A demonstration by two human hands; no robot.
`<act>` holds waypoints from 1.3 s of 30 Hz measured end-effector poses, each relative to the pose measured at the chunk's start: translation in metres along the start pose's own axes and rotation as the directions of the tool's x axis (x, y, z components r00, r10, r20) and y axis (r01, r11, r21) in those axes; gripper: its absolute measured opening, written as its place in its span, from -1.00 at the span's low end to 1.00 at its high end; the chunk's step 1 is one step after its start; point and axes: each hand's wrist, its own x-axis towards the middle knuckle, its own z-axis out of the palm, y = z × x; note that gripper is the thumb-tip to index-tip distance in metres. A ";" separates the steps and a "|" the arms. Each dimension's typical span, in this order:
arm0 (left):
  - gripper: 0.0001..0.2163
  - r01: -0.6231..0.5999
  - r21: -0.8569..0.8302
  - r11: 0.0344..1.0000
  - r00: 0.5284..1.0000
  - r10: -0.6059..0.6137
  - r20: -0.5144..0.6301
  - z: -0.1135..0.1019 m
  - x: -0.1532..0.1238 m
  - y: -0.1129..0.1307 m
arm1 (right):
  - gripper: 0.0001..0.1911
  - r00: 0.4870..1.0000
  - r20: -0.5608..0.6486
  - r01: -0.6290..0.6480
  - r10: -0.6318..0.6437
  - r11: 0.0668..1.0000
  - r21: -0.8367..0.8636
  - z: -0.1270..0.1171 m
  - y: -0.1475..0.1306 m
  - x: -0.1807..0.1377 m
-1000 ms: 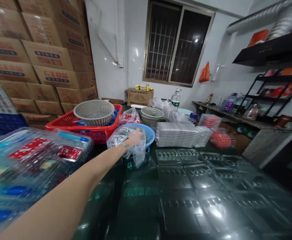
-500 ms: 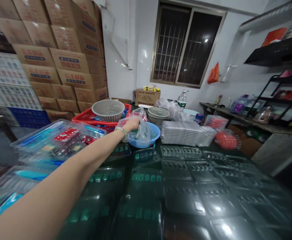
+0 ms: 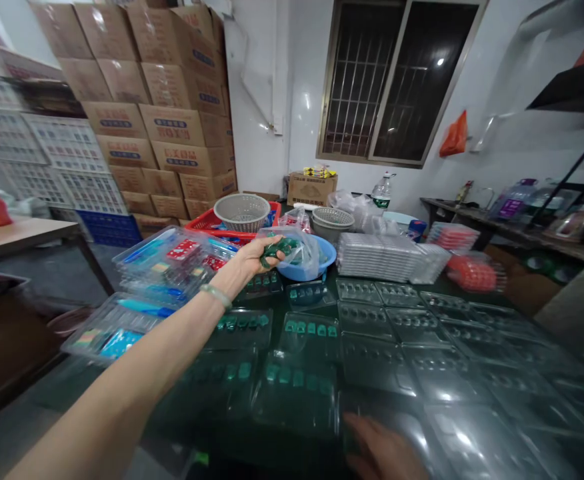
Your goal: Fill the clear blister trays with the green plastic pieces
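My left hand (image 3: 252, 257) is stretched out over the table, palm up, closed round a handful of small green pieces (image 3: 278, 248). It hovers just in front of a clear plastic bag (image 3: 305, 250) that lies in a blue bowl (image 3: 322, 257). Below and ahead lie clear plastic blister trays (image 3: 372, 347) in rows; the near left ones hold green pieces (image 3: 312, 328). My right hand (image 3: 379, 450) rests low on the tray at the bottom edge; its fingers are blurred.
Stacks of packed clear trays with red and blue items (image 3: 172, 257) sit to the left. A red basket (image 3: 259, 227) holds a grey basket (image 3: 242, 210). A pile of clear trays (image 3: 379, 257) stands at the back. Cardboard boxes (image 3: 172, 127) line the left wall.
My left hand has drawn back out of the bag in the blue bowl and turned palm up with green pieces in it. My right hand has come into view at the bottom.
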 end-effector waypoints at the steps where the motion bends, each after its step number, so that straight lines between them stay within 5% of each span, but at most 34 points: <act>1: -0.93 0.015 -0.023 1.000 1.000 -0.015 0.023 0.001 -0.017 -0.009 | -0.53 0.999 -0.047 0.008 -0.006 0.999 0.050 -0.005 -0.003 -0.002; 7: -0.87 0.259 -0.262 0.930 0.949 -0.193 0.251 0.018 -0.111 -0.097 | -0.69 0.924 -0.382 0.200 -0.031 0.889 0.412 -0.036 -0.051 0.003; 11: -0.81 0.288 -0.245 0.926 0.954 -0.256 0.155 0.025 -0.140 -0.150 | -0.68 0.885 -0.463 0.287 -0.039 0.830 0.479 -0.046 -0.081 0.015; 14: -0.84 0.239 -0.165 0.957 0.970 -0.230 0.073 0.026 -0.146 -0.172 | -0.69 0.903 -0.422 0.293 -0.077 0.829 0.477 -0.044 -0.086 0.019; 21: -0.74 0.259 -0.036 0.965 0.959 -0.253 0.125 0.029 -0.146 -0.177 | -0.84 0.953 -0.298 0.220 -0.052 0.796 0.564 -0.038 -0.067 0.019; 26: -0.64 0.217 -0.005 0.976 0.975 -0.217 0.055 0.028 -0.145 -0.183 | -0.86 0.976 -0.216 0.109 0.029 0.794 0.598 -0.035 -0.060 0.023; 32: -0.66 0.233 0.011 0.972 0.970 -0.232 -0.077 0.023 -0.143 -0.187 | -0.73 0.973 -0.230 0.130 -0.013 0.856 0.500 -0.032 -0.065 0.024; 36: -0.71 0.239 -0.005 0.971 0.969 -0.239 -0.069 0.020 -0.140 -0.185 | -0.70 0.956 -0.278 0.209 -0.089 0.874 0.438 -0.028 -0.066 0.025; 39: -0.72 0.261 -0.039 0.965 0.964 -0.262 -0.041 0.017 -0.139 -0.186 | -0.80 0.964 -0.266 0.135 0.017 0.831 0.540 -0.020 -0.057 0.026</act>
